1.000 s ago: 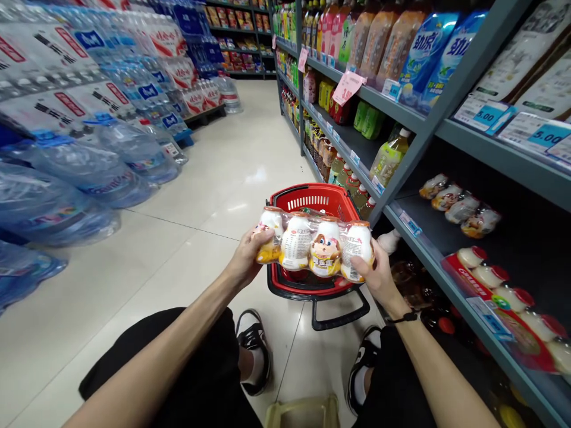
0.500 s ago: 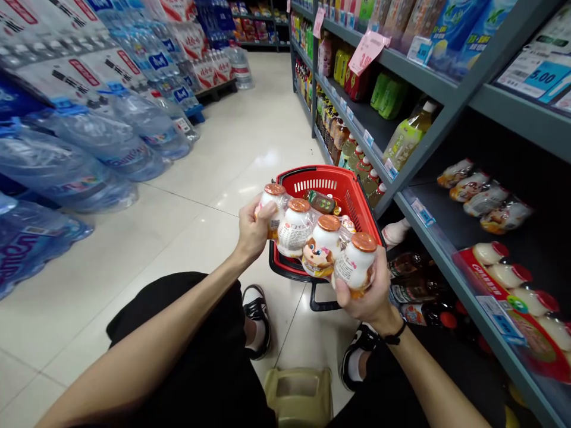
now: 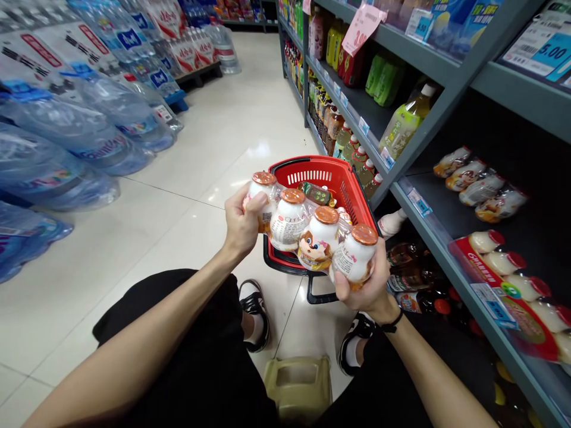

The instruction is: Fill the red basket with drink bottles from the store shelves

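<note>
I hold a plastic-wrapped pack of small white drink bottles [image 3: 312,232] with orange foil lids, tilted so the lids show. My left hand [image 3: 241,223] is wrapped round the bottle at the pack's left end. My right hand [image 3: 363,285] grips the bottle at its right end from below. The pack hangs over a red shopping basket [image 3: 312,172] standing on the floor, with a few items inside it.
Grey shelves [image 3: 428,202] on the right carry more bottle packs [image 3: 479,187], red-capped bottles [image 3: 513,261] and tea bottles. Large wrapped water jugs [image 3: 80,142] are stacked along the left. A pale green stool [image 3: 298,383] sits between my feet on the tiled floor.
The pack has tipped from face-on to lids-up and dropped on its right side. My view has moved lower and nearer to the basket.
</note>
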The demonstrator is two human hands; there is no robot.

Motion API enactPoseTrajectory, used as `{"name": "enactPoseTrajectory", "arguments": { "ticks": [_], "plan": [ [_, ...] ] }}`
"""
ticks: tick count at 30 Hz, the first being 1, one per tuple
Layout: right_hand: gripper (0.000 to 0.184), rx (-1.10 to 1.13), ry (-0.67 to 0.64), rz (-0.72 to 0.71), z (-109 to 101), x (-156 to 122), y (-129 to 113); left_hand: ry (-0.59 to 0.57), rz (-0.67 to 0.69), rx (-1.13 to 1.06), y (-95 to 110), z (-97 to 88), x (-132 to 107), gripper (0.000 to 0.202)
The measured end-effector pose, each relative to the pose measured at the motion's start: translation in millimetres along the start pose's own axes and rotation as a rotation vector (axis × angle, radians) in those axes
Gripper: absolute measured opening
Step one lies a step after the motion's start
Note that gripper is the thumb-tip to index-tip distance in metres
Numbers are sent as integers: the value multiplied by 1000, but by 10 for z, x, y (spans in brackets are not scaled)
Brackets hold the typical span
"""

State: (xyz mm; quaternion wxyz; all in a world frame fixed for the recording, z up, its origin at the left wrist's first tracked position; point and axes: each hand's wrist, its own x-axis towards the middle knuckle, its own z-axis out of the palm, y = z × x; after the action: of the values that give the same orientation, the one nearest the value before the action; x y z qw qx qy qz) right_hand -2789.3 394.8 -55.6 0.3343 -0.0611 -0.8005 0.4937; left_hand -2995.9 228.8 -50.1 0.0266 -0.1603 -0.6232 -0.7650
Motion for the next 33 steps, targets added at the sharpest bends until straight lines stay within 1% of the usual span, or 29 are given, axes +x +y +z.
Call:
{"name": "enactPoseTrajectory", "arguments": {
  "ticks": [4, 8, 10, 15, 19, 21, 22, 24, 26, 27, 29, 31, 32, 33],
  "plan": [
    [61, -8, -10, -62, -3, 5, -12, -47, 9, -31, 20, -9, -12, 39],
    [64, 7, -11, -81, -6, -4, 0, -36, 8, 3, 31, -13, -14, 42],
    [66, 5, -5, -64, -7, -7, 12, -29, -6, 24, 31, -17, -12, 44],
    [75, 11, -18, 38, 3, -19, 16, -28, -30, 19, 18, -25, -20, 44],
    [70, 44, -14, 64, -2, -17, -15, -34, -16, -11, 15, -30, -16, 41],
    [66, 47, -34, 87, -38, 33, -23, -46, -16, -1, 27, -41, 5, 42],
    [65, 51, -42, 112, -68, 79, -18, -71, -33, 16, 33, -46, 19, 43],
    [62, 77, -27, 204, -146, 211, 24, -175, -116, 81, 37, -45, 42, 49],
    [59, 140, 6, 346, -230, 381, 109, -290, -243, 151, 14, -13, 53, 53],
    [57, 182, 12, 417, -268, 471, 166, -319, -319, 162, -9, 17, 56, 53],
    [55, 245, 8, 520, -327, 644, 298, -313, -496, 125, -70, 94, 68, 48],
    [54, 257, 8, 564, -362, 792, 439, -283, -669, 52, -132, 171, 105, 41],
    [54, 247, 8, 579, -372, 852, 510, -287, -729, 20, -159, 202, 134, 38],
    [54, 235, 0, 598, -376, 900, 580, -302, -760, 0, -184, 226, 167, 36]
  ]
}}
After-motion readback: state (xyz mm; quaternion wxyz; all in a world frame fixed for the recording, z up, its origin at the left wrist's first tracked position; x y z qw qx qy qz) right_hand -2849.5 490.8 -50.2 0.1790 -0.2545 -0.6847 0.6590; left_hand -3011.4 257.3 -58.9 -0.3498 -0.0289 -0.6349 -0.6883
